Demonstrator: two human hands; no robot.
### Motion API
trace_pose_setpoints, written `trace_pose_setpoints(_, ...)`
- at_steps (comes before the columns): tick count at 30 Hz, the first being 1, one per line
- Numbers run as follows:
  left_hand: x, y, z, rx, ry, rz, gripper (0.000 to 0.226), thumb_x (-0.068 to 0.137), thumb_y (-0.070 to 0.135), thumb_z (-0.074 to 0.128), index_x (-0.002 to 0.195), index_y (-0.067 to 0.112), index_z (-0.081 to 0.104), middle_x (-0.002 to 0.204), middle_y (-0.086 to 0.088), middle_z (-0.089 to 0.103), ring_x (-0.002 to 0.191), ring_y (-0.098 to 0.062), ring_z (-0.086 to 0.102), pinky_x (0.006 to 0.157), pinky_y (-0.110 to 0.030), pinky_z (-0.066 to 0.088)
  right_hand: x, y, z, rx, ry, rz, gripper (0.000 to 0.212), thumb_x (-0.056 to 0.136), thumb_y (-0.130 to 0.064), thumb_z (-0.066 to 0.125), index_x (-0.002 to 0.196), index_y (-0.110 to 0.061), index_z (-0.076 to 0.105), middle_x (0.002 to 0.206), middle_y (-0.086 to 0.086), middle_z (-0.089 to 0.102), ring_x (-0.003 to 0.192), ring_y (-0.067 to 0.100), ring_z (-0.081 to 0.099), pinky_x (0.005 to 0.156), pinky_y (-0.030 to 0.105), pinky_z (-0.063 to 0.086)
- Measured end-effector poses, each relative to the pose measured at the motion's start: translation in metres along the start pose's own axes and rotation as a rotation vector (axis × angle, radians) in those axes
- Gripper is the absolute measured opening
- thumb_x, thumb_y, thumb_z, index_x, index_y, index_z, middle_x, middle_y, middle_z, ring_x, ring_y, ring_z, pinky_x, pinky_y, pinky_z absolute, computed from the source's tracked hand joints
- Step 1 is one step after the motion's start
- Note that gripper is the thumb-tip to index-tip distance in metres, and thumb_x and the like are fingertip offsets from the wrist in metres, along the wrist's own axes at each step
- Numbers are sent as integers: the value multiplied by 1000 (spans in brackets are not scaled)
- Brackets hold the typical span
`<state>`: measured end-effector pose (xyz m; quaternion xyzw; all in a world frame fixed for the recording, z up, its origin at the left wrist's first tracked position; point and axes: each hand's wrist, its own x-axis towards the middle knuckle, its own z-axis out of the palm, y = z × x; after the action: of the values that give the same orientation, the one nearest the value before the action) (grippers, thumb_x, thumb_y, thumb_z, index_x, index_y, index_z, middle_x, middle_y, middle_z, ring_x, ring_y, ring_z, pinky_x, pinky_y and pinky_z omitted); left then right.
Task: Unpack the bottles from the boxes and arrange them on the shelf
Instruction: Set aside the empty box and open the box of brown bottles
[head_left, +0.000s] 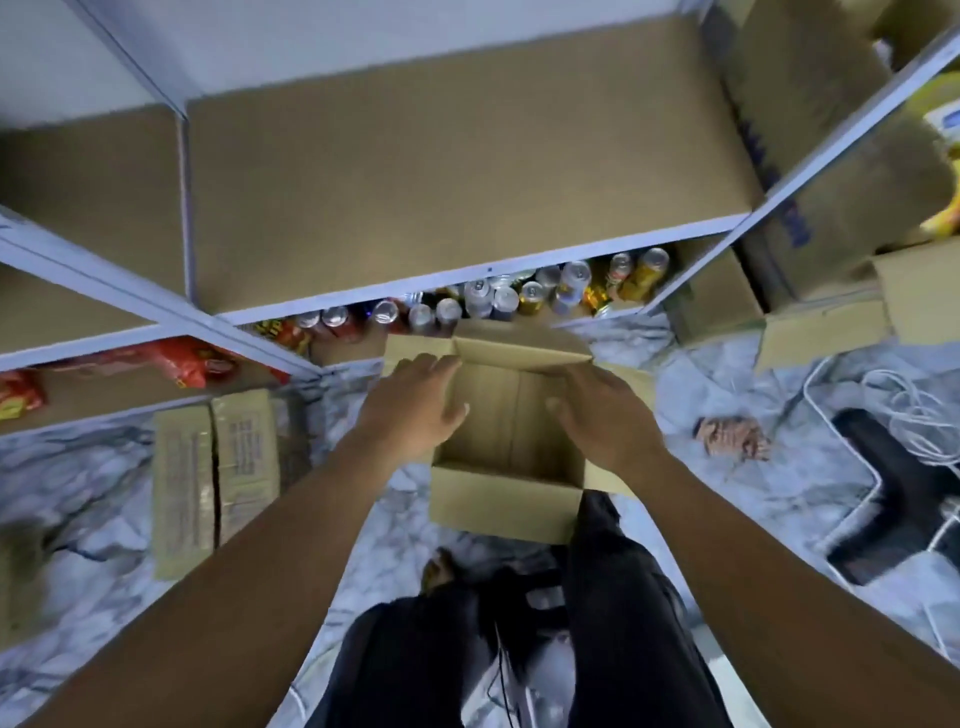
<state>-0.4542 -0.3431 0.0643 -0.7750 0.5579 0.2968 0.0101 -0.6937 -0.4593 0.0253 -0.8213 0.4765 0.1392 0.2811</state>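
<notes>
An open cardboard box (506, 499) stands on the marble floor below me, and its inside shows bare cardboard. My left hand (415, 405) hovers over its left rim with fingers stretched out. My right hand (602, 415) reaches over its right rim, fingers relaxed. Neither hand holds anything. Beyond the box, several cans and bottles (519, 296) stand in rows on the lowest shelf. The wide shelf board (441, 171) above them is bare brown cardboard.
White metal shelf frames (104, 280) run left and right. Red snack packs (171, 364) lie on the low left shelf. A taped carton (213, 478) lies on the floor at left; more cartons (810, 312), white cables and a black object (893, 493) sit at right.
</notes>
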Motion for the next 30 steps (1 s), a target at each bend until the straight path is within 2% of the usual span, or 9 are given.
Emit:
trace_pose_setpoints(7,107,-49,162,37,11,-25,75,96,45,61,158,16,30,147,-10,46,131,-36,46,94,-49,52,76,84,120,120,30,155,70,101,-46,55,159,-23,24,158,3,36,142,29,39,98,45,48)
trace_pose_setpoints(12,164,-93,245,160,121,-5,83,86,44,72,153,10,39,145,-20,47,128,-44,47,81,-55,57,127,125,195,117,124,169,84,100,-48,57,163,-14,13,170,12,11,156,32,13,121,51,30)
trace_pose_setpoints(15,184,-117,271,185,257,-13,86,86,44,68,154,6,34,155,-24,36,137,-47,39,90,-58,52,147,147,229,98,272,134,85,100,-44,59,162,-6,14,168,20,12,156,38,10,126,51,19)
trace_pose_setpoints(18,191,-139,290,121,336,4,87,94,46,55,160,1,21,163,-25,23,147,-46,29,113,-58,39,155,161,251,122,375,177,86,100,-48,52,161,-4,11,168,21,11,156,38,10,125,50,15)
trace_pose_setpoints(20,191,-147,300,38,351,-4,88,93,45,54,162,6,15,165,-25,22,148,-46,29,114,-58,39,155,169,263,160,393,213,86,99,-48,50,163,-10,6,169,20,7,156,37,8,125,54,17)
trace_pose_setpoints(22,189,-146,302,-101,316,-96,92,94,41,61,164,27,3,164,-20,28,143,-44,40,101,-59,50,154,170,268,254,373,277,83,101,-46,51,163,-25,-1,169,20,5,156,38,6,122,58,22)
trace_pose_setpoints(24,189,-142,301,-168,264,-161,101,93,34,66,158,48,-10,152,-16,49,121,-45,59,86,-54,56,153,165,263,329,312,368,81,102,-46,50,161,-39,-6,168,17,18,149,43,29,109,55,38)
trace_pose_setpoints(26,191,-141,300,-173,243,-169,108,94,29,64,148,61,-23,128,-19,66,95,-46,67,76,-51,57,153,157,256,366,246,435,79,103,-46,46,160,-42,-8,149,21,50,117,51,57,81,45,41)
trace_pose_setpoints(30,190,-138,296,-202,189,-209,101,97,23,58,156,47,-20,78,-18,64,71,-43,65,60,-44,53,151,148,247,374,217,454,77,105,-46,44,162,-38,-7,118,28,68,101,53,62,74,42,33)
